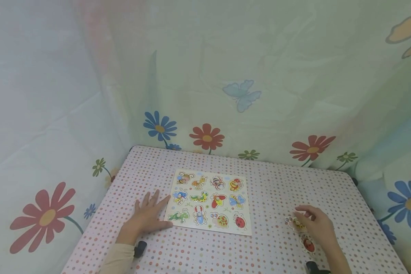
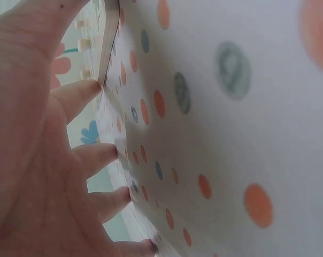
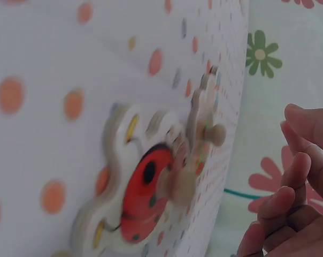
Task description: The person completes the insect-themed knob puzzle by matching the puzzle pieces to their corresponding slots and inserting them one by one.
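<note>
A wooden puzzle board [image 1: 208, 229] with rows of insect pictures lies flat on the table. My left hand [image 1: 147, 213] rests with spread fingers at its left edge; in the left wrist view the fingertips [image 2: 92, 88] meet the board's corner and the cloth. To the right of the board lie a ladybug knob piece [image 1: 308, 244] and a yellow-patterned knob piece [image 1: 296, 224], the latter partly hidden by my right hand [image 1: 316, 224]. That hand hovers over them with loosely bent fingers and nothing held. In the right wrist view, round wooden knobs stick up from both pieces.
A dotted cloth [image 1: 205, 255] covers the table. Behind it and at both sides hang curtains [image 1: 277, 76] printed with flowers and butterflies. A black strap mount [image 1: 140, 249] sits at the left wrist, another [image 1: 313, 267] at the right.
</note>
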`<action>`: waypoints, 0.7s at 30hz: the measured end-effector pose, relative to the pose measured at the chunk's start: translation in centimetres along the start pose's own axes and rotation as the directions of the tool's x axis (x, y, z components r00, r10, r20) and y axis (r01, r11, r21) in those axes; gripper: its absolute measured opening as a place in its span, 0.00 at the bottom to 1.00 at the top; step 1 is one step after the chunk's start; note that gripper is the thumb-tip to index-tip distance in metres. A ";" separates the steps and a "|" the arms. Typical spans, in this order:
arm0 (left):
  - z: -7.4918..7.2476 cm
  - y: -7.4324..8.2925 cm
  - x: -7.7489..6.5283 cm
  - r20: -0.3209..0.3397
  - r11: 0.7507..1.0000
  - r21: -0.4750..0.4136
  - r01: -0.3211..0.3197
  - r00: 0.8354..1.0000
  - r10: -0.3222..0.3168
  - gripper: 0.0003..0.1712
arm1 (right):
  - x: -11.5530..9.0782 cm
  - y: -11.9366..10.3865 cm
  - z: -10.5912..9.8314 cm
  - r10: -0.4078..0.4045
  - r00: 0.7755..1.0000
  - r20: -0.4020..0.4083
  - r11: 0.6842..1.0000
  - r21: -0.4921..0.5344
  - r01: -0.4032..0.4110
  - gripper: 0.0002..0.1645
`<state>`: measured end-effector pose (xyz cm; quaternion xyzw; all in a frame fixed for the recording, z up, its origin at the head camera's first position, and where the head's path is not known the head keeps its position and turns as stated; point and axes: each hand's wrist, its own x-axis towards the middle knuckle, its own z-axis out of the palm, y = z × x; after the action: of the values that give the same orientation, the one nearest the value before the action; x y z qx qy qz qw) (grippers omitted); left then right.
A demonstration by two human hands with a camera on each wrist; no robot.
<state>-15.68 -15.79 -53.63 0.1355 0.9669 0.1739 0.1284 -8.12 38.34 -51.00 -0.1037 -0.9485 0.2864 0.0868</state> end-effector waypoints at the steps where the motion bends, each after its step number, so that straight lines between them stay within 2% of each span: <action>1: 0.0 0.0 0.0 0.000 1.000 0.002 0.001 1.000 -0.001 0.58 | 0.0 0.2 -0.1 0.016 1.000 0.007 1.000 -0.004 -0.016 0.21; 7: 0.2 -0.2 0.1 0.002 1.000 0.003 0.004 1.000 -0.004 0.58 | -0.1 1.1 -0.5 0.095 0.990 0.107 0.995 -0.005 -0.095 0.23; 12: 0.2 -0.2 0.1 0.004 1.000 -0.005 0.002 1.000 -0.002 0.58 | 0.0 2.0 -0.6 0.120 0.972 0.203 0.993 -0.003 -0.122 0.26; 16: 0.3 -0.3 0.2 0.003 1.000 -0.008 0.000 1.000 0.000 0.58 | 0.0 2.3 -0.4 0.137 0.961 0.238 0.990 -0.004 -0.140 0.29; 21: 0.4 -0.4 0.2 0.001 1.000 -0.016 -0.005 1.000 0.005 0.58 | -0.1 2.5 -0.3 0.141 0.960 0.242 0.989 -0.001 -0.145 0.29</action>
<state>-15.85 -15.99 -54.19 0.1370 0.9651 0.1820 0.1293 -7.60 40.47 -52.17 -0.1358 -0.9396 0.3104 -0.0491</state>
